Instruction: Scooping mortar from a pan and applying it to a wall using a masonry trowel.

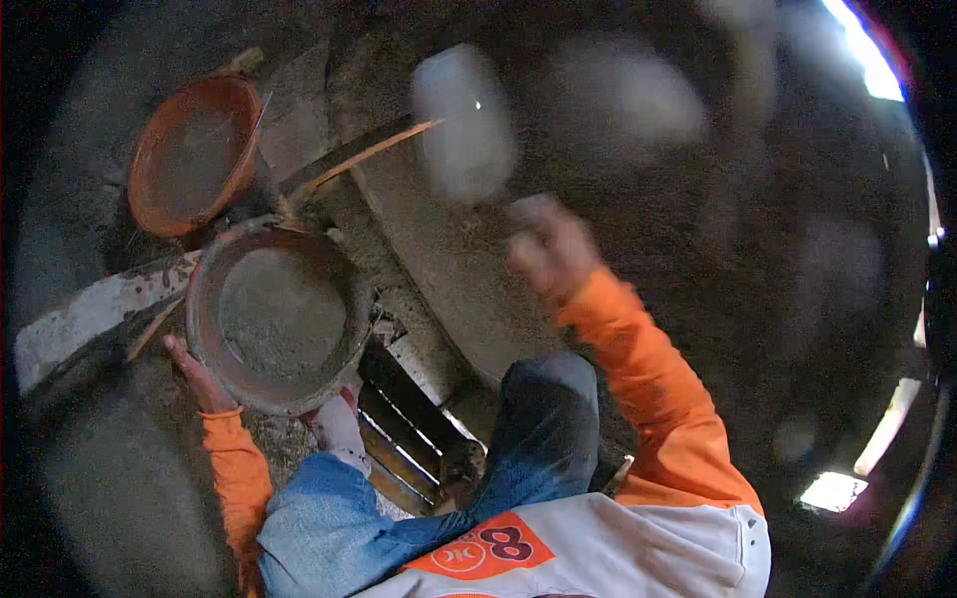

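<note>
A round clay bowl (351, 289) with a thick rim and a dull grey inside is tilted toward me at the left. My left hand (202, 377) supports its near left side, fingers against the outer wall. My foot (339, 429) is close under the bowl's near edge. To the right, my right hand (554, 247) is raised well away from the bowl, its fingers curled and blurred. A pale, smeared oblong shape (464, 125) appears just beyond that hand; I cannot tell whether the hand holds it.
A second, redder clay bowl (146, 199) stands behind the first. Wooden strips (369, 151) and a pale, stained board (95, 317) lie around the bowls. Dark slats (399, 448) are beside my foot. Light comes through a bright gap (832, 490) at right.
</note>
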The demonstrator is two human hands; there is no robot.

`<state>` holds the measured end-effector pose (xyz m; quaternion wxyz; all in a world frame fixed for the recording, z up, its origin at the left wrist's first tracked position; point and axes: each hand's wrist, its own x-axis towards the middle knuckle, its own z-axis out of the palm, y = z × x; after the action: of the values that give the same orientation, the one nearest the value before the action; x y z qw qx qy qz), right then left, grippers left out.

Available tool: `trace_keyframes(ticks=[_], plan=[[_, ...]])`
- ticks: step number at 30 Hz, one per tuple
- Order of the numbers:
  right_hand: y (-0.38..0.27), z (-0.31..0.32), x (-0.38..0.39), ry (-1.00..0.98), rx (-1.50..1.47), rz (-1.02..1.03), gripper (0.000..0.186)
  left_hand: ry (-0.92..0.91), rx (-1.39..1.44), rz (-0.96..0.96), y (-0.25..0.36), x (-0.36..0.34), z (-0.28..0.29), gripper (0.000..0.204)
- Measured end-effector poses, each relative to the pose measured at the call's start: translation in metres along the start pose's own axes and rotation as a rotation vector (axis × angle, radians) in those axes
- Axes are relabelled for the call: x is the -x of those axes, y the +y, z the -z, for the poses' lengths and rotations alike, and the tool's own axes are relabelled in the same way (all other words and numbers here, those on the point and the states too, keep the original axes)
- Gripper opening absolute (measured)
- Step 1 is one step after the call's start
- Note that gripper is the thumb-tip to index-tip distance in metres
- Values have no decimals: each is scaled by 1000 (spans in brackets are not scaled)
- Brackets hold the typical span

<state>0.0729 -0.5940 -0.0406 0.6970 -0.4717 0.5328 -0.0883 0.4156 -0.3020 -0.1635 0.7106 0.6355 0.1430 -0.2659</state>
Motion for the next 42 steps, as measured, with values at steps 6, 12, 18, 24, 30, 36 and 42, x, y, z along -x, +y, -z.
trace_keyframes(ticks=[6,12,18,24,30,36,42], plan=[[55,-151,-62,-310,1645,423,36,-86,-444,-495,-38,4,-4,70],[103,-172,-37,-619,1485,184,30,-11,-433,-332,-16,26,-27,63],[117,-133,-35,-360,1362,402,31,-16,-254,-310,-16,13,-15,68],[74,-117,-15,-123,1367,382,29,-14,-15,-161,-40,-11,0,72],[24,-117,1,-294,1147,645,26,-72,61,-14,-4,6,7,65],[13,28,-112,-636,214,-263,27,-119,39,83,-17,-2,15,69],[-59,63,-84,895,286,648,45,31,-167,-207,-28,-1,21,68]])
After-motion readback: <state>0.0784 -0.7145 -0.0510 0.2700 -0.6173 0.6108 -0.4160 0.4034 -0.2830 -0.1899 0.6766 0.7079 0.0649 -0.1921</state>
